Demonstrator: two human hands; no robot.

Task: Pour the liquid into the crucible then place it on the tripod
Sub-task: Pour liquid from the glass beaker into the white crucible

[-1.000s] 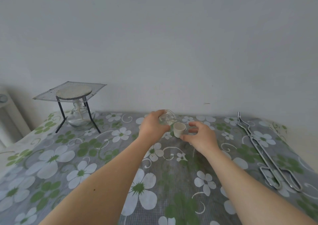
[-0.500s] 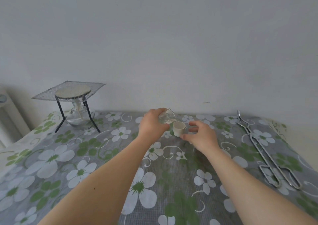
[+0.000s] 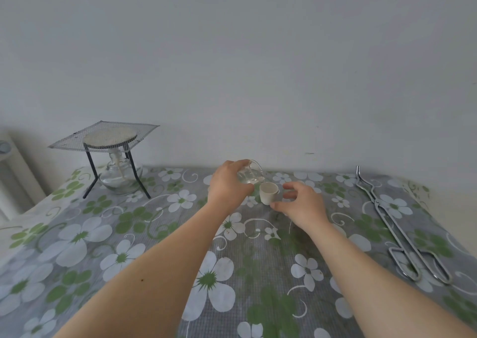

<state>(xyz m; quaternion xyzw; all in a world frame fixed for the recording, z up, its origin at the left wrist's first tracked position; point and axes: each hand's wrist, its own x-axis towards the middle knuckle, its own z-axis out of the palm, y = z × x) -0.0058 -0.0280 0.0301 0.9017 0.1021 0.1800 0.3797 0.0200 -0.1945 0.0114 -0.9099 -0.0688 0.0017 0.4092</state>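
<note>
A small white crucible stands on the flowered tablecloth near the middle of the table. My left hand grips a clear glass beaker tilted to the right, its lip just above the crucible's left rim. Clear liquid lies in the beaker's low side. My right hand curls around the crucible's right side with thumb and fingers apart; whether they touch it is unclear. At the back left stands a black tripod carrying a wire gauze with a round pad.
A glass spirit lamp sits under the tripod. Long metal crucible tongs lie along the table's right side. The grey wall rises right behind the table. A white object stands off the far left edge.
The beaker has tipped a little further toward the crucible. My right hand's fingers have spread slightly beside the crucible. Nothing else has moved.
</note>
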